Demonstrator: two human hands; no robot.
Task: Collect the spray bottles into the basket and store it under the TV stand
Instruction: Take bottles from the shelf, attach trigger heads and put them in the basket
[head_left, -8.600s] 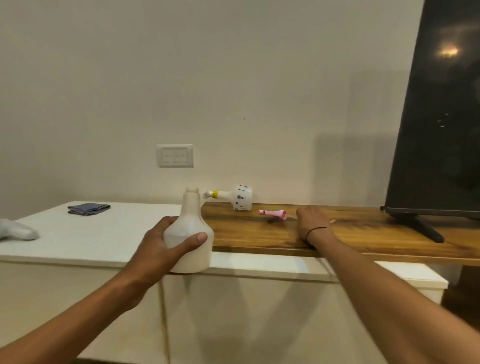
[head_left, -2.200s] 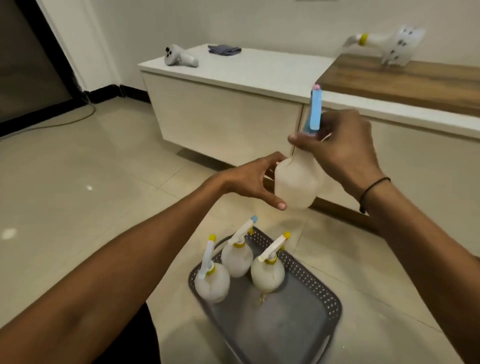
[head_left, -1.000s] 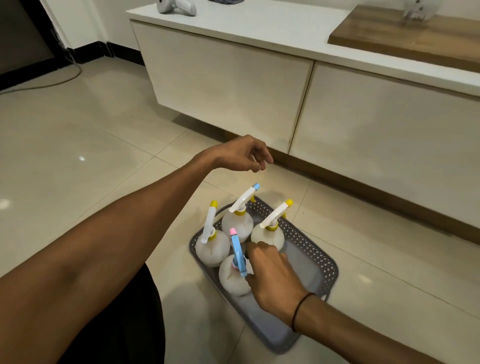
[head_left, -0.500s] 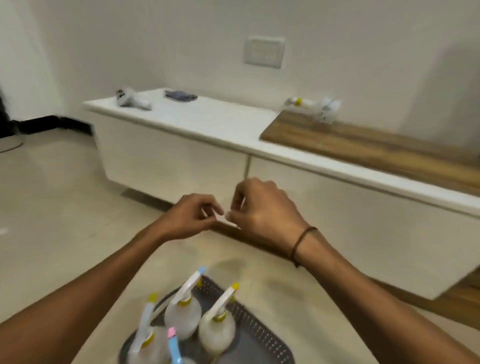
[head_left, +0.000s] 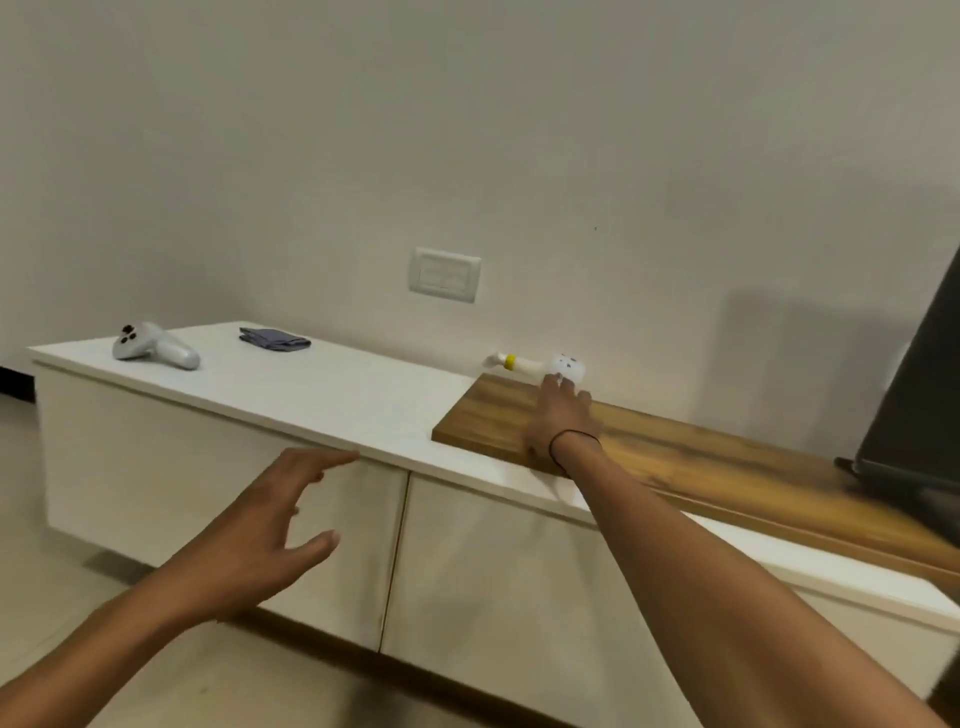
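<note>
A white spray bottle (head_left: 540, 366) with a yellow collar and dark dots lies on its side on the wooden slab (head_left: 675, 457) of the TV stand, against the wall. My right hand (head_left: 561, 415) stretches over the slab, its fingertips at the bottle's round body, fingers spread and not closed around it. My left hand (head_left: 270, 535) hovers open in front of the white cabinet (head_left: 208, 467), holding nothing. The basket is out of view.
A white game controller (head_left: 153, 353) and a folded grey cloth (head_left: 274, 339) lie on the white top at the left. A wall socket plate (head_left: 444, 274) sits above. The dark TV (head_left: 914, 415) stands at the right edge.
The view has lifted from the floor, so the basket with its bottles has dropped out of sight. My right hand has gone from near my left hand out to the lying bottle.
</note>
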